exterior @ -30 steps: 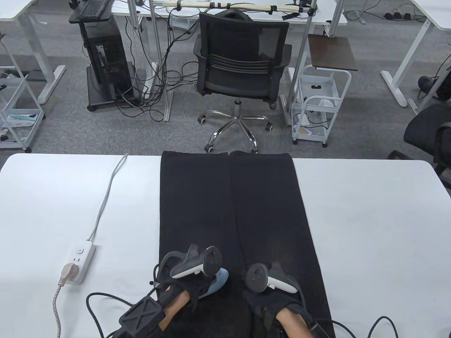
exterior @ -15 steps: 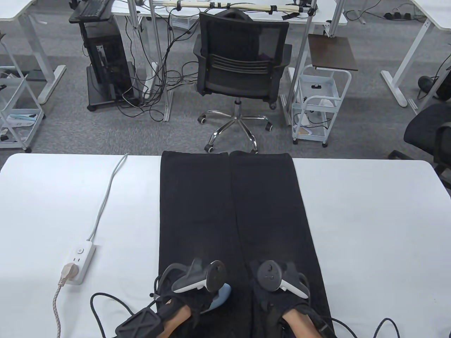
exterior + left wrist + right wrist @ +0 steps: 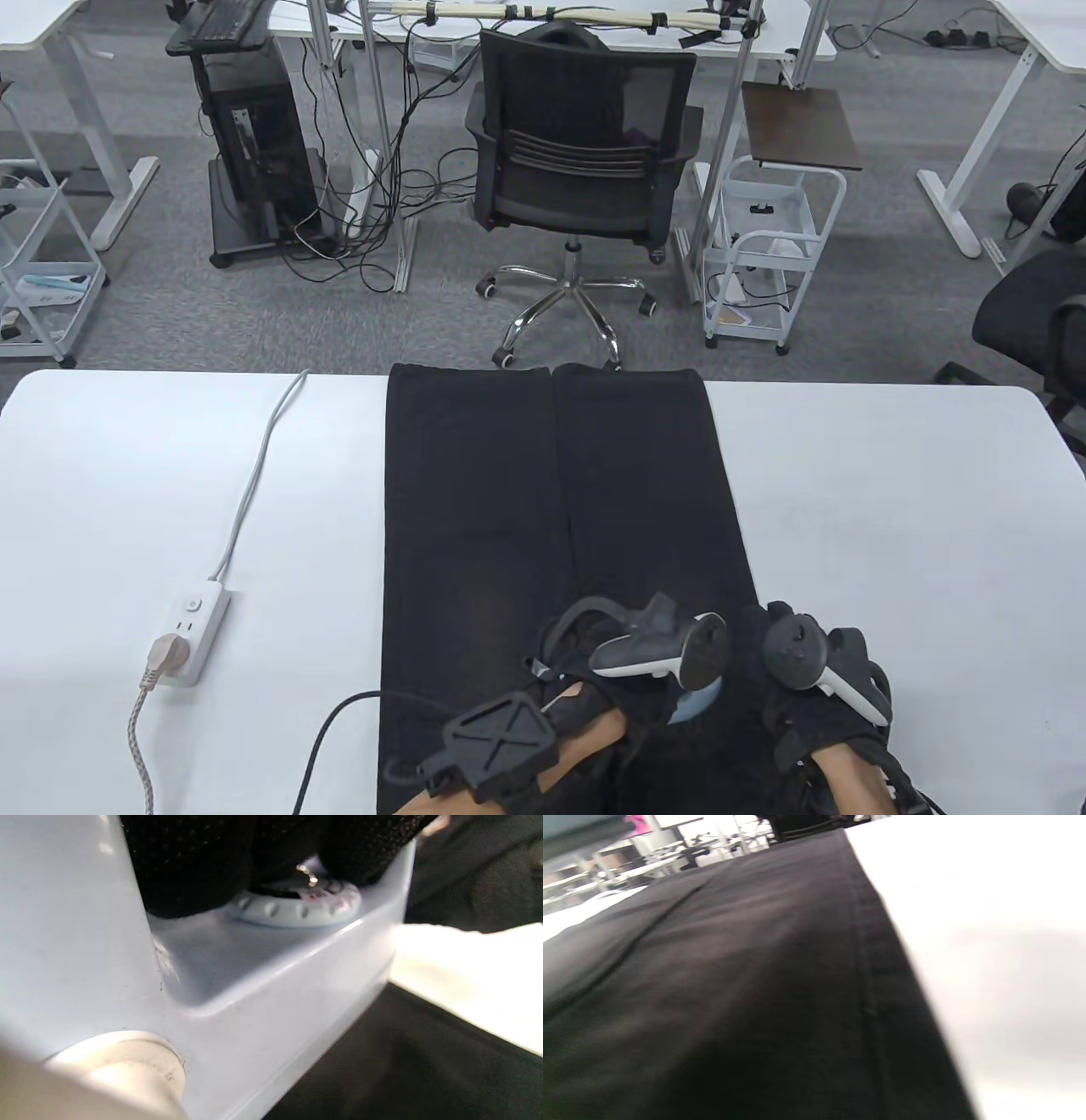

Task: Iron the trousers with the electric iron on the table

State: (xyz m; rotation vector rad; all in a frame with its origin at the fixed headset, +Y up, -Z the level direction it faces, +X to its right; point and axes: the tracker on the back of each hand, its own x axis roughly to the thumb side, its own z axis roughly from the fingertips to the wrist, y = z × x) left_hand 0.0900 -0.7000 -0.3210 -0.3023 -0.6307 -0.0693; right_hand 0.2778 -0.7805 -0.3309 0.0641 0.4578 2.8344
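Black trousers lie flat on the white table, legs pointing away from me. My left hand grips the handle of a light-blue electric iron, which stands on the right leg near the front edge. In the left wrist view the gloved fingers wrap the handle above the iron's body and its dial. My right hand rests on the trousers' right edge beside the iron; its fingers are hidden under the tracker. The right wrist view shows only the trousers' side seam and table.
A white power strip with a plug in it lies on the table's left part. Its white cable runs to the far edge, and a braided cord runs to the front. An office chair stands beyond the table.
My left hand has carried the iron rightwards from the left leg onto the right leg. My right hand has shifted right to the trousers' outer edge.
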